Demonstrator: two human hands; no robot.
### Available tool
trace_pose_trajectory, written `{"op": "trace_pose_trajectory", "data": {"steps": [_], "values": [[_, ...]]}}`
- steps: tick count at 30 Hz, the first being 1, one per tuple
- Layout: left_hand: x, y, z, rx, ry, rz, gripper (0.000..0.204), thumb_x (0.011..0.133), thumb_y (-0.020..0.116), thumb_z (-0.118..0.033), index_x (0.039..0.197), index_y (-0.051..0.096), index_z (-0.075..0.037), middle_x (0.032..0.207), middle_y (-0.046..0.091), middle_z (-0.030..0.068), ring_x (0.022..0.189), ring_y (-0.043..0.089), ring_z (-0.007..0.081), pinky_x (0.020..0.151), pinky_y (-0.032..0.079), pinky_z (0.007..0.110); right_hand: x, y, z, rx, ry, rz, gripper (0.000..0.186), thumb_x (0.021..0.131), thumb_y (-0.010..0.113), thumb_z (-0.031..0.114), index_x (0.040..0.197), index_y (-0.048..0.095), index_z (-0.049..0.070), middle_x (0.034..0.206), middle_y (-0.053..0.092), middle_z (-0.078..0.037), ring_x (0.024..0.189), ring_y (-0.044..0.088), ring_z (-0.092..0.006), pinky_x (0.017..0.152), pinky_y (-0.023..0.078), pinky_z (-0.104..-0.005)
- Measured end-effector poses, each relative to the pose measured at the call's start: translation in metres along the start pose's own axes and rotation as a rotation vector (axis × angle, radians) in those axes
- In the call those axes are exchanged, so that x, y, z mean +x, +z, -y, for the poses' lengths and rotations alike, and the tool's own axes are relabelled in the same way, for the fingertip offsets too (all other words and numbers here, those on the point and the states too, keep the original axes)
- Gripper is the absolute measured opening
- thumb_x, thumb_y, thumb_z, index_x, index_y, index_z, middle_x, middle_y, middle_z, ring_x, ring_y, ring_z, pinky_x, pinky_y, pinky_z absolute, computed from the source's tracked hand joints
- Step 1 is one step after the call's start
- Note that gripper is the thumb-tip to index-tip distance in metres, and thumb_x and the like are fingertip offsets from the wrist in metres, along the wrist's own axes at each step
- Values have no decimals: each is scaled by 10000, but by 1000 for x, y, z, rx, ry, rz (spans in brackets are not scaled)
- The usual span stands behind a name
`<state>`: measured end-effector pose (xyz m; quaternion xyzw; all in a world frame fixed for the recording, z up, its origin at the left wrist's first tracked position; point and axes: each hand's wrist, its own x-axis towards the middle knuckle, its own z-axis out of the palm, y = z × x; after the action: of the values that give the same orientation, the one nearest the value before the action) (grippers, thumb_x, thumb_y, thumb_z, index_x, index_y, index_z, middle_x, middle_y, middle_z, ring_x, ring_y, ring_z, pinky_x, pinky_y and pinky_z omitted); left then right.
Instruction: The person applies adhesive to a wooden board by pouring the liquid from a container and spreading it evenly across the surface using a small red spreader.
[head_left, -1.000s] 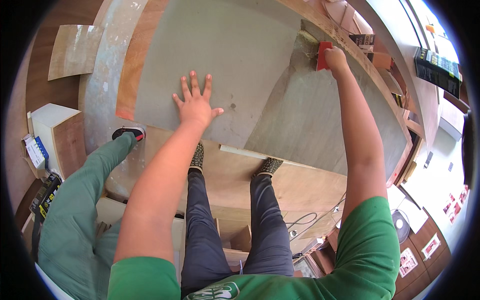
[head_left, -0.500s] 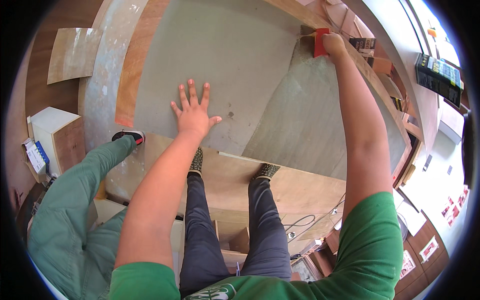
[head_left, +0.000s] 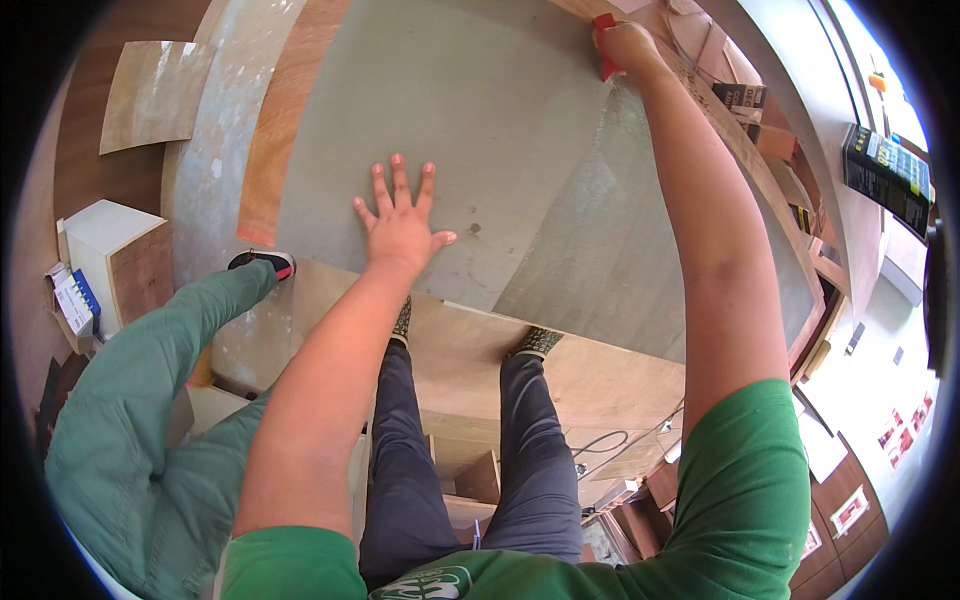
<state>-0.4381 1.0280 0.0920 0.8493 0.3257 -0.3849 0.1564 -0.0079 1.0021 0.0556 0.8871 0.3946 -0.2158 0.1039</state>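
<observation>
A large grey sheet (head_left: 430,90) lies flat in front of me, its right part (head_left: 620,240) looking streaked and coated beside the smoother left part. My left hand (head_left: 398,235) rests palm down on the smooth part, fingers spread, with nothing in it. At the sheet's far right edge, my right hand (head_left: 632,48) is closed around a red spreader (head_left: 604,45). The spreader's working edge is hard to make out against the sheet. A small dark spot (head_left: 474,228) marks the surface to the right of my left hand.
Wood strips border the sheet, including a reddish one (head_left: 275,150) on the left. Another person's green-trousered leg (head_left: 130,400) and shoe (head_left: 268,262) are at my left. A white-topped box (head_left: 110,240) stands beyond them. Dark tin (head_left: 888,175) and wood offcuts sit at right.
My right hand has moved the red spreader away from me and slightly left along the sheet's far edge. My left hand stays flat on the sheet; the whole view has shifted slightly.
</observation>
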Motion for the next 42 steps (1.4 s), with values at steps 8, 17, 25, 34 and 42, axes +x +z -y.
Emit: {"op": "trace_pose_trajectory", "data": {"steps": [8,17,25,34,42], "values": [[-1,4,8,13,-19,-18,1076,860,659,-629,1623,-38,-328,1694,-124,97,1553,-88,373,1195,156,670,-58,20,-15,268,-14,-498,281,947,523,259,1066,716,93,1062,714,-170,1000,678,-358,879,525,-465],[-1,10,11,9,-16,-55,1124,818,704,-621,1625,-19,-323,1695,-86,118,1552,-56,390,1185,176,676,-134,64,-37,173,9,-264,295,990,547,361,1210,686,223,1274,624,-68,1186,593,-350,948,497,-536],[2,6,-14,-33,33,-102,1111,820,708,-613,1627,3,-317,1696,-67,123,1553,-38,389,1184,187,674,-63,29,-98,170,-3,-278,353,914,511,200,1189,709,102,1141,690,-238,1096,646,-410,952,496,-470],[-1,8,2,-6,8,-92,1113,823,704,-614,1627,-6,-317,1696,-73,124,1553,-40,390,1185,189,671,-126,39,-8,402,-43,-151,323,932,542,133,1205,714,134,1191,683,-155,1104,636,-374,928,503,-441],[0,9,-1,-15,4,-68,1116,825,697,-626,1623,-24,-331,1696,-97,116,1554,-64,385,1189,169,668,-241,94,37,335,-168,-128,334,840,548,29,1115,714,119,1114,645,-122,1044,620,-351,872,533,-445]]}}
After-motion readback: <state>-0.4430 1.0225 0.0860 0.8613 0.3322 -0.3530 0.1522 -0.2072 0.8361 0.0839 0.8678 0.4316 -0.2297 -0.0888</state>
